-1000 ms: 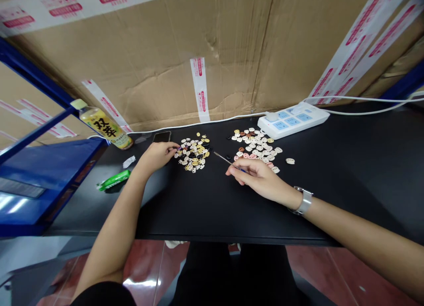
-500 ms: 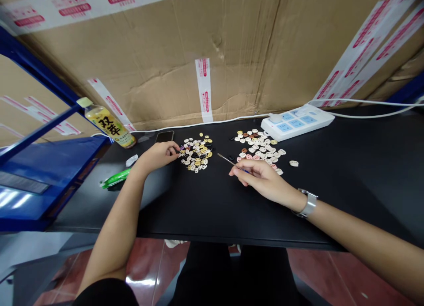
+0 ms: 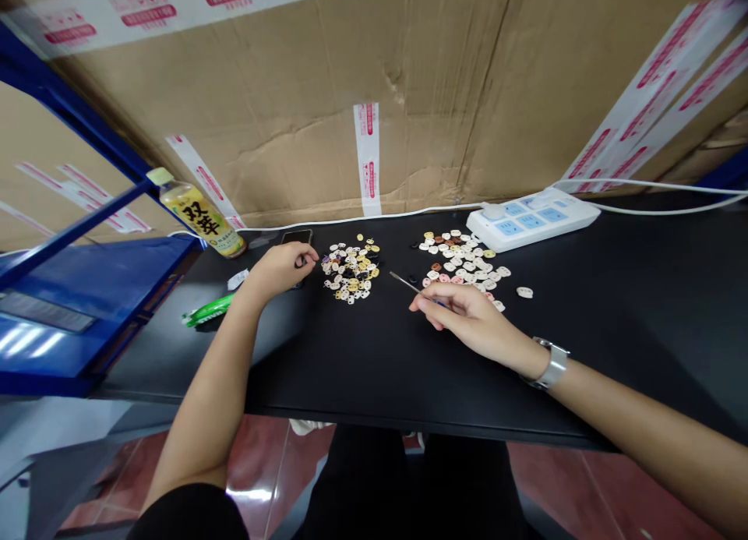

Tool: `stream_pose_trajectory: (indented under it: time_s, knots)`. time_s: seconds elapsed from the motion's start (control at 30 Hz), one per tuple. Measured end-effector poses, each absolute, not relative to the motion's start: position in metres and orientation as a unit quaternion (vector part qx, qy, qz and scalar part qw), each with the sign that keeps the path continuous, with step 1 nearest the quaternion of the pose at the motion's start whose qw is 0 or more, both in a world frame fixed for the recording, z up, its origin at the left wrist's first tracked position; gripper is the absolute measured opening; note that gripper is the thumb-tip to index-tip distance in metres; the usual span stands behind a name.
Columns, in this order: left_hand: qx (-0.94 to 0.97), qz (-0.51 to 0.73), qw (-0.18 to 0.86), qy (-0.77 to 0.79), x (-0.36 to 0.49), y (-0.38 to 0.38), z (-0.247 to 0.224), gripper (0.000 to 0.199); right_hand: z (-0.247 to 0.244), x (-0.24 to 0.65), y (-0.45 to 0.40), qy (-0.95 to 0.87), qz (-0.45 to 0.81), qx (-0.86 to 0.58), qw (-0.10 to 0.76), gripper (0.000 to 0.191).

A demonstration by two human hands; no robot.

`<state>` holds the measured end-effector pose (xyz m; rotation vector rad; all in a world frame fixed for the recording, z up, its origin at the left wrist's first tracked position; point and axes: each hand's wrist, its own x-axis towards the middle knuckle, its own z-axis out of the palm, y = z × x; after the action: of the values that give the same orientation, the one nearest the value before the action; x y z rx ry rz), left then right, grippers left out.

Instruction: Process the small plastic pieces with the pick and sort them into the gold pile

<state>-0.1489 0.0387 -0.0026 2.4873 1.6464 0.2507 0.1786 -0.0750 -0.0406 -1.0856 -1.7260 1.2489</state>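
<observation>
My right hand (image 3: 467,314) is closed on a thin screwdriver (image 3: 404,282) with a metal shaft; a bit of blue handle shows at the fingers. The shaft points left, its tip apart from both piles. My left hand (image 3: 284,269) is beside the left pile (image 3: 353,273) of small flat oval pieces with holes, in white, yellow, black and purple. Its fingers are curled in toward the thumb; whatever lies between them is too small to make out. Beyond my right hand spreads another pile (image 3: 467,258) of similar pieces, mostly cream, some pink and brown.
On the black table (image 3: 351,361) a phone (image 3: 297,237) lies behind my left hand. A drink bottle (image 3: 199,217), a green wrapper (image 3: 210,309) and a crumpled white scrap (image 3: 238,279) are at the left. A white power strip (image 3: 533,219) with cables is at the back right. One loose cream piece (image 3: 524,292) lies apart.
The whole view has shifted slightly, with things appearing a little further right. My left hand has drawn back a little from the left pile, its fingers more curled. My right hand keeps its grip on the screwdriver.
</observation>
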Motion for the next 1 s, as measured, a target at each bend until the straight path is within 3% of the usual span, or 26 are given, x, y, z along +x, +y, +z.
stream_pose_trajectory:
  time_s: [0.23, 0.83, 1.0]
  knots:
    - [0.829, 0.060, 0.107, 0.545, -0.145, 0.038, -0.008, 0.023, -0.039, 0.179, -0.075, -0.675, 0.482, -0.427, 0.360, 0.032]
    - [0.842, 0.083, 0.016, 0.533, -0.142, 0.045, -0.021, 0.027, -0.040, 0.178, -0.075, -0.676, 0.485, -0.422, 0.360, 0.033]
    - [0.836, 0.140, -0.021, 0.530, -0.145, 0.041, -0.013, 0.023, -0.038, 0.180, -0.074, -0.678, 0.475, -0.420, 0.372, 0.033]
